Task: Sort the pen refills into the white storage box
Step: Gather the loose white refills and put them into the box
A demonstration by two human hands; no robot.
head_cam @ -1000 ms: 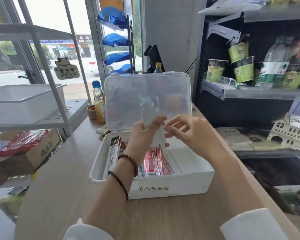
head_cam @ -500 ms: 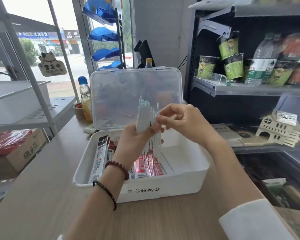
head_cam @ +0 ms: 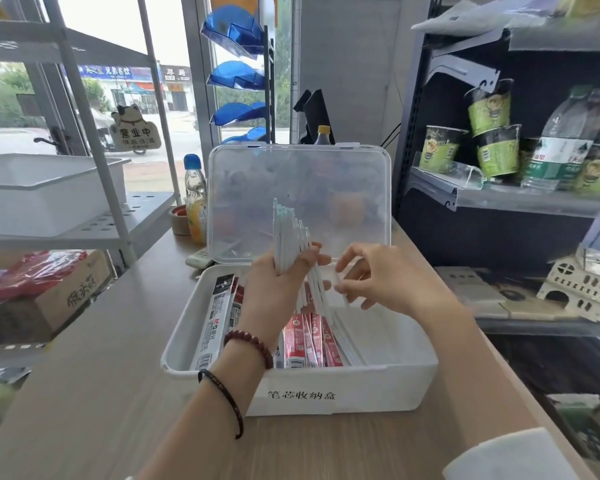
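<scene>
The white box [head_cam: 361, 386] sits on the wooden counter [head_cam: 101, 393] with its clear lid [head_cam: 343, 188] standing upright at the back; the counter's right edge runs close by it, and there is more wood on the left. My left hand [head_cam: 274, 289] grips a fan of white pen refills [head_cam: 286, 237] upright above the box's middle. My right hand [head_cam: 385, 278] is just beside them with its fingers loosely curled, and I cannot tell if it pinches one, while red packets [head_cam: 309, 341] lie in the box below.
</scene>
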